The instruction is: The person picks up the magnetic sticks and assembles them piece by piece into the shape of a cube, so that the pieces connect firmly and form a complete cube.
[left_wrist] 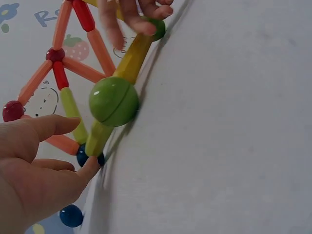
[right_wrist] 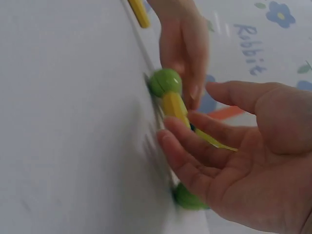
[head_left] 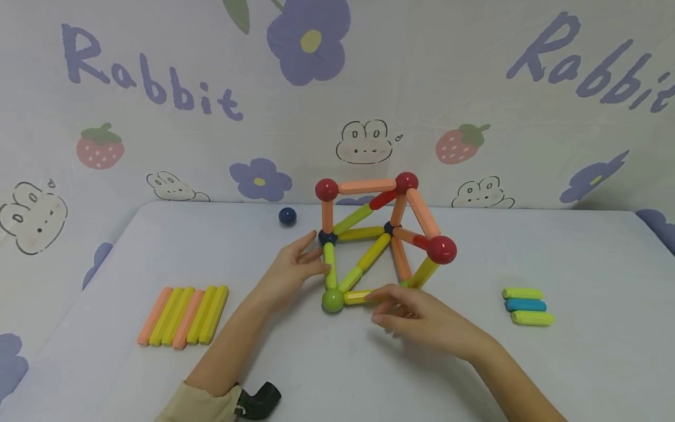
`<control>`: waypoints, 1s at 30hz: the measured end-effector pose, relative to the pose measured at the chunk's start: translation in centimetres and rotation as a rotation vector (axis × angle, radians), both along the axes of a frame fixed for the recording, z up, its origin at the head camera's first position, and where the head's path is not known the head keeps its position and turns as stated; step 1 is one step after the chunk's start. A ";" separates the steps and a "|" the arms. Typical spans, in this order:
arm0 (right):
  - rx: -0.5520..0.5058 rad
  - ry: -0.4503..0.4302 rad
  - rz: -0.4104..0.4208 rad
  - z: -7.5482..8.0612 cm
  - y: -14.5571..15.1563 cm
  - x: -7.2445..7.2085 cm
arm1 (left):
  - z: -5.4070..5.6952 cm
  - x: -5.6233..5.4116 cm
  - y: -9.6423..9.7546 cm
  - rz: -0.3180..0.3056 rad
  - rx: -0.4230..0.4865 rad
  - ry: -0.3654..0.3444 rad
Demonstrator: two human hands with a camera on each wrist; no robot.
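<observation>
A box-like frame of magnetic rods and balls (head_left: 364, 234) stands mid-table, with red balls on top and blue and green ones below. Beside its left side is my left hand (head_left: 287, 272), fingers extended near the yellow-green rod (head_left: 329, 264) and the dark blue corner ball (head_left: 327, 237); fingertips appear to touch there. The right hand (head_left: 422, 316) hovers at the front yellow rod (head_left: 357, 297) with loosely bent fingers, gripping nothing. It hides the front right green ball in part. A large green ball (left_wrist: 114, 101) forms the near left corner in the left wrist view.
A loose dark blue ball (head_left: 287, 216) lies behind the left hand. Several orange and yellow rods (head_left: 184, 316) lie side by side on the left. Two yellow-green rods and a blue rod (head_left: 525, 305) lie at right. Behind the table hangs a printed cloth (head_left: 411, 88).
</observation>
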State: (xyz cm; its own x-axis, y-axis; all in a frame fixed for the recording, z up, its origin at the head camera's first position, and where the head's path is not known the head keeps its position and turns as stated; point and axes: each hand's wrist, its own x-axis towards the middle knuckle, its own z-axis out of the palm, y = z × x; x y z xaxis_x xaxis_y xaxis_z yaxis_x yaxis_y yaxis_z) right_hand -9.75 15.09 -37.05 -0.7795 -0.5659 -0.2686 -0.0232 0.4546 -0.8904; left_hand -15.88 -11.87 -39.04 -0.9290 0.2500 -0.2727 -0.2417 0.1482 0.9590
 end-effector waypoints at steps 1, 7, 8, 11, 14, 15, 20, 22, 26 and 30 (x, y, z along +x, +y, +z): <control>0.015 -0.008 0.005 0.4 0.3 -0.1 | 0.2 0.0 -0.2 -0.002 -0.013 0.003; 0.117 -0.041 0.072 1.2 2.9 -1.1 | 1.8 0.5 -1.4 0.000 -0.072 0.039; 0.136 -0.051 0.066 1.1 3.3 -1.3 | 2.1 0.6 -1.7 0.004 -0.082 0.045; 0.177 -0.039 0.021 1.0 4.4 -1.8 | 2.8 1.2 -2.8 0.021 -0.097 0.058; 0.189 0.000 -0.055 0.8 5.1 -2.0 | 3.4 1.9 -4.1 0.045 -0.092 0.089; 0.182 0.017 -0.078 0.6 5.3 -2.1 | 3.7 2.2 -4.6 0.055 -0.097 0.098; 0.159 0.053 -0.196 -0.2 5.2 -2.2 | 4.7 4.0 -7.7 0.115 -0.174 0.142; 0.151 0.060 -0.219 -0.4 5.1 -2.2 | 4.9 4.7 -9.2 0.135 -0.212 0.144; 0.104 0.073 -0.224 -0.8 5.0 -2.4 | 4.8 5.8 -12.5 0.170 -0.338 0.154; 0.029 0.088 -0.204 -1.3 4.9 -2.7 | 4.0 6.8 -15.7 0.216 -0.492 0.163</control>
State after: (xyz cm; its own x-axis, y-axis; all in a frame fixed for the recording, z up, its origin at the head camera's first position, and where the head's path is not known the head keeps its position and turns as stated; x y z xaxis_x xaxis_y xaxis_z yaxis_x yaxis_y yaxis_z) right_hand -12.45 20.01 -38.36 -0.8981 -0.3870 -0.2088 -0.0049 0.4836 -0.8753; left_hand -9.08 -27.57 -35.08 -0.9849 -0.0713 -0.1575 -0.1705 0.5509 0.8169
